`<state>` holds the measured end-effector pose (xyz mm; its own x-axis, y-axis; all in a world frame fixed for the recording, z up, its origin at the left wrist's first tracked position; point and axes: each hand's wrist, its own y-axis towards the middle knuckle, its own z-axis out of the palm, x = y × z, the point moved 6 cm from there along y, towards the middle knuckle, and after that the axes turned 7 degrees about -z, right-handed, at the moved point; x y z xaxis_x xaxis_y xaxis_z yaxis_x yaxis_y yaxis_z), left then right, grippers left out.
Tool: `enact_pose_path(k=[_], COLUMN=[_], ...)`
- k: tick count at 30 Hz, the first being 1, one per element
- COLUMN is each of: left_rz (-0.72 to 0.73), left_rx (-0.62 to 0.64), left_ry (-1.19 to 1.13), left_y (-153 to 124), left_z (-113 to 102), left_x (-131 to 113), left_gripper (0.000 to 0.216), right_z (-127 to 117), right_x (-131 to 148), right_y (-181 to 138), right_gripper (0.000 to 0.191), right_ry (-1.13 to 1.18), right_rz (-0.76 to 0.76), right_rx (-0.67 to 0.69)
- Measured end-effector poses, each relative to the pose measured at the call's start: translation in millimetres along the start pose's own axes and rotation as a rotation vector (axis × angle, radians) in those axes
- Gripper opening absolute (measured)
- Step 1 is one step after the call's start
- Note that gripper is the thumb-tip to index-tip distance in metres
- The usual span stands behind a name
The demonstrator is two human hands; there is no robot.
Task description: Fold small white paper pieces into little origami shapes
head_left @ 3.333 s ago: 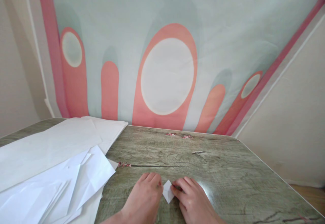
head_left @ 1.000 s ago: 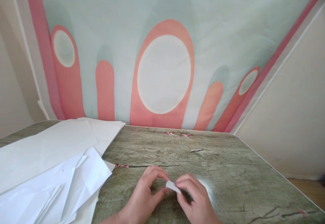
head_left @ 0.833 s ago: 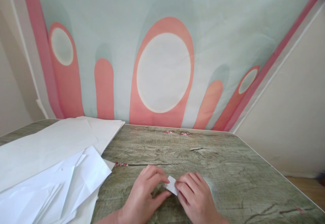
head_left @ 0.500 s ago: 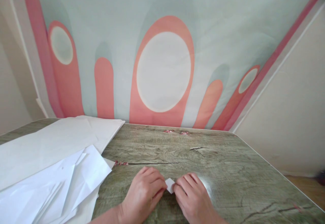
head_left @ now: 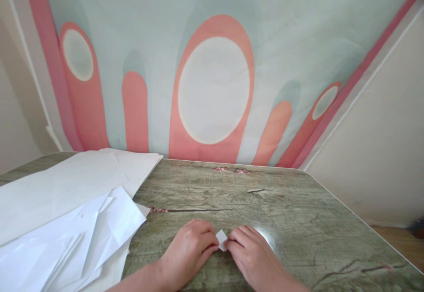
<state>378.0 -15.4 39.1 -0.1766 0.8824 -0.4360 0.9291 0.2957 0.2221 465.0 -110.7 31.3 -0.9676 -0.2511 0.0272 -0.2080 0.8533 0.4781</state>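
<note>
Between my two hands is a small white piece of paper (head_left: 221,240), turned so that a corner points up, looking folded. My left hand (head_left: 191,248) pinches its left side with thumb and fingers. On the other side my right hand (head_left: 253,253) grips the right edge, its fingers curled together. The lower part of the paper and my fingertips are partly hidden. Both hands are low over the wood-patterned table (head_left: 185,181), near its front.
Large white sheets (head_left: 66,181) cover the table's left side, with several smaller cut or folded papers (head_left: 115,221) on top. A patterned cloth or panel (head_left: 159,40) rises along the back edge. The table's right edge slopes toward a pale wall (head_left: 374,150).
The paper has tilted slightly between my fingers, and my hands have shifted a little. The whole view has moved slightly; both hands still hold the paper.
</note>
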Motion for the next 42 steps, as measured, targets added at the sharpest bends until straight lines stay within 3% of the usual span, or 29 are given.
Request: enact_pose_path(k=[6, 14, 22, 29, 33, 39, 42], left_rz=[-0.042, -0.091, -0.221, -0.017, -0.01, -0.054, -0.072], left_rx=[0.027, 0.038, -0.023, -0.005, 0.001, 0.022, 0.003], left_ry=[-0.148, -0.274, -0.224, 0.037, 0.126, -0.007, -0.095], left_y=[3, 9, 8, 4, 5, 8, 7], left_z=[3, 0, 1, 0, 4, 5, 1], left_x=[8, 10, 16, -2, -2, 2, 4], left_gripper=[0.013, 0.018, 0.015, 0.027, 0.026, 0.025, 0.033], right_z=[-3, 1, 10, 17, 17, 13, 16], right_x=[-5, -18, -29, -35, -36, -35, -35], right_y=[1, -1, 1, 3, 4, 5, 4], right_gripper=[0.013, 0.018, 0.019, 0.018, 0.019, 0.008, 0.018], right_ry=[0.093, 0.376, 0.401, 0.372, 0.386, 0.471, 0.678], right_rz=[0.119, 0.371, 0.423, 0.458, 0.479, 0.532, 0.608], right_rx=[0.082, 0.027, 0.029, 0.056, 0.053, 0.035, -0.001])
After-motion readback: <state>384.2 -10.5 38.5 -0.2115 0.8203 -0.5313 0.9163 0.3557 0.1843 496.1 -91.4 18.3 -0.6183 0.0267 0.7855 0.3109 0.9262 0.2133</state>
